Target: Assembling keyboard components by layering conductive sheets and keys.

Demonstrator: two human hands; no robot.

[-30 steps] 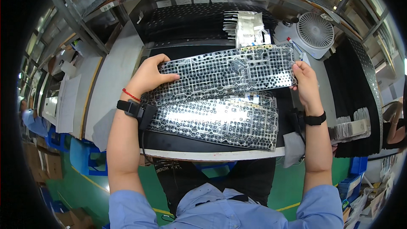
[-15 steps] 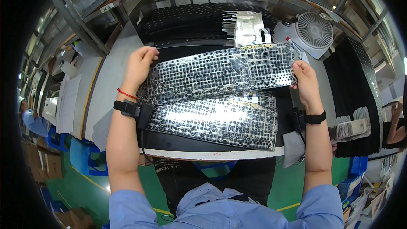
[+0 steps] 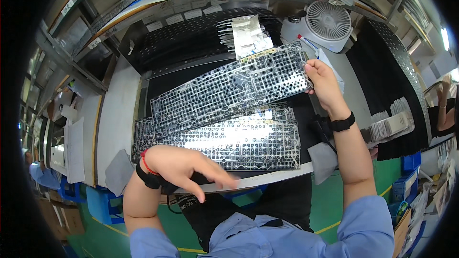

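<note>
My right hand (image 3: 324, 83) pinches the right end of a long keyboard membrane panel (image 3: 234, 83), see-through and dark with rows of small key shapes. The panel slants, its right end farther off and its left end low over the panels beneath. Below it lie more such keyboard panels (image 3: 253, 148), overlapping on the black work surface, with glare across the top one. Over the near edge of the table my left hand (image 3: 186, 165) is held with fingers apart and nothing in them. A red cord and a black strap circle the left wrist; another black strap is on the right.
A white fan (image 3: 330, 21) stands at the back right, near a red-capped marker (image 3: 306, 40). A stack of pale sheets (image 3: 248, 36) sits behind the panels. Grey cloths (image 3: 325, 162) hang over the near edge. Black perforated racks line the back and right.
My left hand has left the panel's left end and come down toward the near edge, its fingers spreading. The held panel has tilted, its left end lower. The head view has shifted.
</note>
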